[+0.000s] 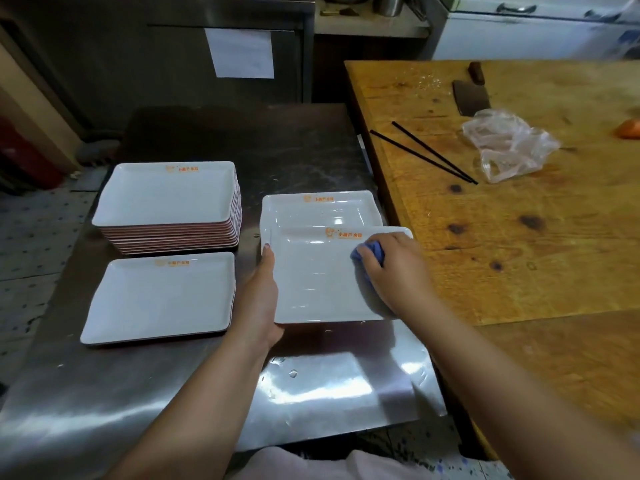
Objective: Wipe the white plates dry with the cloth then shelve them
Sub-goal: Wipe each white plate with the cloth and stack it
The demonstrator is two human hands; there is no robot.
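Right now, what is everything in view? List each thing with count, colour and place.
plate being wiped: one, white, steel table, front right
plate underneath: one, white, behind it, partly covered
stack of plates: many, white, back left
single plate: one, white, front left
cloth: one, blue, on the wiped plate
steel table: one, grey, centre
wooden table: one, brown, right
cleaver: one, dark, wooden table
chopsticks: two, black, wooden table
plastic bag: one, clear, wooden table
paper sheet: one, white, cabinet behind
left hand: steadies the plate's left edge
right hand: presses the cloth
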